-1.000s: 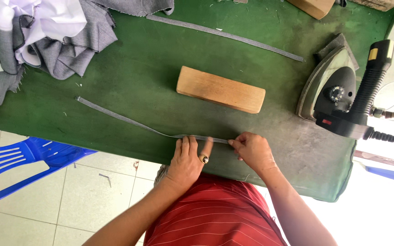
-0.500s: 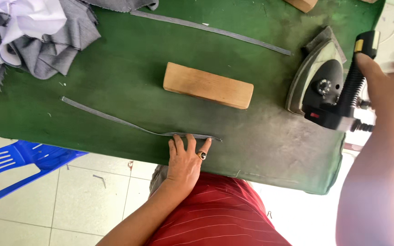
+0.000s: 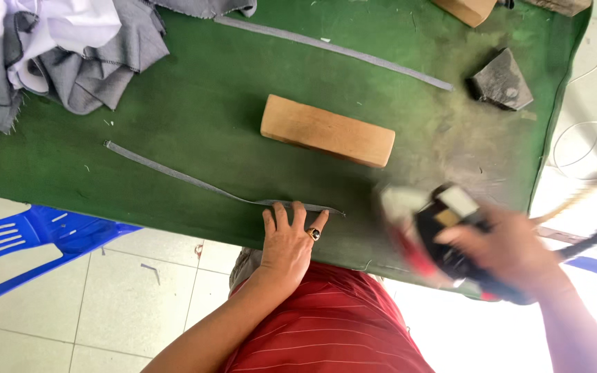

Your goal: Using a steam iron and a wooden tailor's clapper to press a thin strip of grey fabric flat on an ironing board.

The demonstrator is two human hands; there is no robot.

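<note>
A long narrow grey fabric strip (image 3: 174, 174) lies across the green table cover (image 3: 209, 110). My left hand (image 3: 290, 242) lies flat on the strip's near end, fingers spread, a ring on one finger. My right hand (image 3: 513, 249) grips the handle of a black and red iron (image 3: 437, 235), blurred with motion, held over the table's near right part beside the strip's end.
A wooden block (image 3: 326, 131) lies mid-table. A second grey strip (image 3: 333, 50) runs along the far side. A dark iron rest (image 3: 502, 81) sits far right. Grey and white cloth (image 3: 57, 48) is piled at far left. A blue plastic chair (image 3: 29, 242) stands beside the table.
My right hand left the strip, reached to the iron on its rest, lifted it and brought it toward the strip's near end. My left hand stayed on the strip.
</note>
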